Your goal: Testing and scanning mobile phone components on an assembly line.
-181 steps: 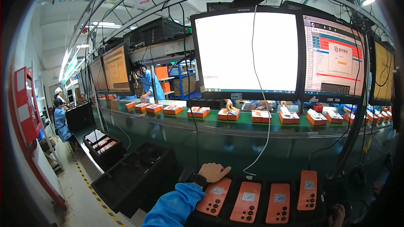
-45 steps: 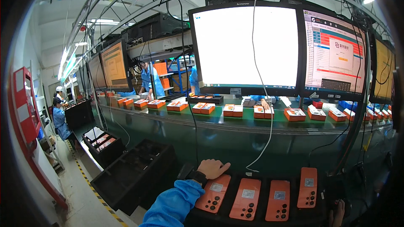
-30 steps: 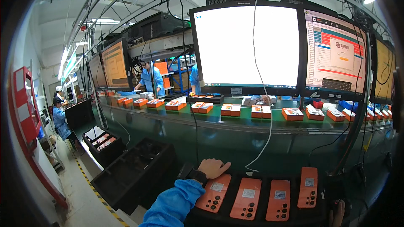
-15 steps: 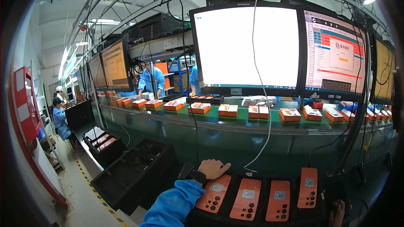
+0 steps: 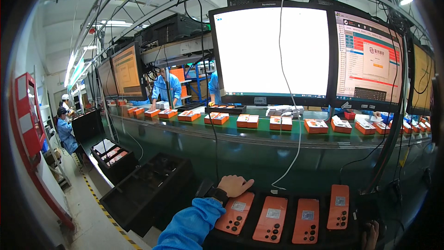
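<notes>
My left hand [image 5: 235, 186], in a blue sleeve with a black band at the wrist, lies over the top end of the leftmost coral-coloured smartphone [image 5: 235, 217]. Its fingers are stretched out rather than gripping. Beside that phone lie a second smartphone [image 5: 269, 224], a third smartphone [image 5: 305, 227] and, a little higher at the right, a fourth smartphone [image 5: 338, 210]. All lie back side up in a dark tray [image 5: 289, 199], each with a pale label and camera lenses. At the lower right, my right hand [image 5: 371, 235] shows only in part and in shadow; its grip is hidden.
A black case [image 5: 152, 180] with compartments stands left, behind it a smaller black box [image 5: 113, 157]. A green conveyor [image 5: 222, 134] carries several orange boxes [image 5: 248, 121]. Monitors [image 5: 273, 51] hang above; a white cable [image 5: 299, 143] dangles down. Co-workers in blue [image 5: 167, 88] stand beyond.
The orange boxes on the conveyor have shifted slightly left. The white cable has swung a little to the right. My hands and the smartphones stay where they were.
</notes>
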The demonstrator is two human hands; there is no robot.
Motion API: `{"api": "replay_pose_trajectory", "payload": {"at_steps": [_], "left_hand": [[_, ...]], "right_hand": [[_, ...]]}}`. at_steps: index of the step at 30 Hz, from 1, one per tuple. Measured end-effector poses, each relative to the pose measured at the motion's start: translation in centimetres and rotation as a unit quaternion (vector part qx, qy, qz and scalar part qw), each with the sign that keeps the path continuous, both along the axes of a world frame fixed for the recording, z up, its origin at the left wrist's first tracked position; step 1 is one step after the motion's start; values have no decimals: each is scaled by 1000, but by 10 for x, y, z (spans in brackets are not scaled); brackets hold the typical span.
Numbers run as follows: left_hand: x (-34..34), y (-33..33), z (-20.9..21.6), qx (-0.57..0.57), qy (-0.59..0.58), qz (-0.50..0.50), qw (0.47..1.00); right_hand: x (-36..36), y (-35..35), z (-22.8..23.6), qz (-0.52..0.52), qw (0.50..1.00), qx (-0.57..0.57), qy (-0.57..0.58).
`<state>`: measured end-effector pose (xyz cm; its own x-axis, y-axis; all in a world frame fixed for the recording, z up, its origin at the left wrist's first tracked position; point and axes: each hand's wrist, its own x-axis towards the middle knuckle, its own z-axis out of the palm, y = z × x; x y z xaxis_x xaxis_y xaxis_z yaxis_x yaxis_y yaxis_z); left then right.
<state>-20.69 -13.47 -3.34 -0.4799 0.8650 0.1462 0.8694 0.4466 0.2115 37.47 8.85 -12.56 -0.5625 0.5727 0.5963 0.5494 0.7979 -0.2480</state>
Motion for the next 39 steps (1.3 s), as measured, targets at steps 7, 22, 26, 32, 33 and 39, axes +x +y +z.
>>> {"api": "replay_pose_trajectory", "payload": {"at_steps": [7,22,26,32,33,39], "left_hand": [[1,1,1,-3,4,1,1000],[-1,1,-5,13,11,6,1000],[3,0,1,9,6,10,1000],[3,1,0,6,4,11,1000],[1,1,0,6,9,11,1000],[2,0,-1,17,14,5,1000]], "right_hand": [[10,10,-14,10,1000,16,-13],[20,13,-21,-22,998,-47,-47],[19,13,-20,-10,998,-48,-43],[18,10,-14,-5,998,-53,-45],[18,11,-15,-8,998,-49,-49],[20,15,-20,-9,998,-43,-48]]}}
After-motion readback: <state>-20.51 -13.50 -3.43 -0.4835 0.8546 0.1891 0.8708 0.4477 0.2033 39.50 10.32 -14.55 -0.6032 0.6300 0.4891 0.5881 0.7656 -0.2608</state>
